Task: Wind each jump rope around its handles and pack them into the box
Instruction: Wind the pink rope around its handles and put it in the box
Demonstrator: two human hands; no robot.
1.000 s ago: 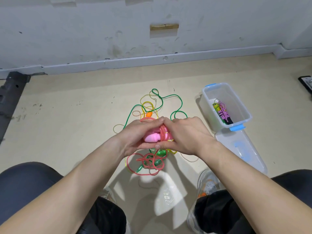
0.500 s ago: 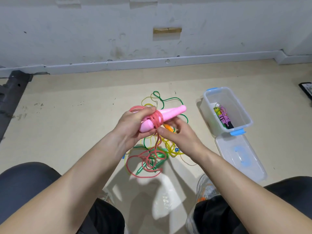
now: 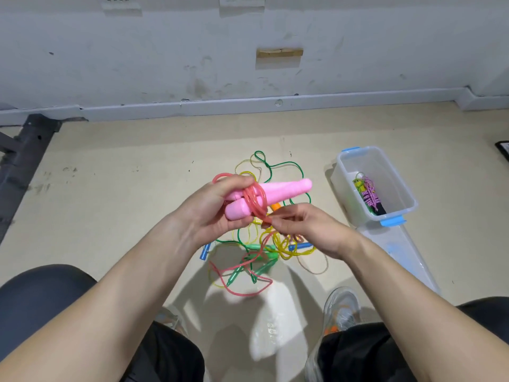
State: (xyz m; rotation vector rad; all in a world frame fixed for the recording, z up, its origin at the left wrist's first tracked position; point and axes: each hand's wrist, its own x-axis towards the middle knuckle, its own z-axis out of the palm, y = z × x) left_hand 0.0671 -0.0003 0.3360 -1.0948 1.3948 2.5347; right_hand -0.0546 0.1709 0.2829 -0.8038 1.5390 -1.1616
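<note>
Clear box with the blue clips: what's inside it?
One wound jump rope lies in the clear box: pink cord wrapped round its handles, yellow-green at one end and dark at the other. Whatever lies beneath that bundle is covered.

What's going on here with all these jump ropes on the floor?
A seated person is winding one of them up. The left hand grips both pink handles together, with several loops of cord around them, and the right hand pinches the cord just below. The loose end trails to the floor, where other ropes lie tangled. The clear box on the right holds one wound rope; its lid lies beside it.
</note>
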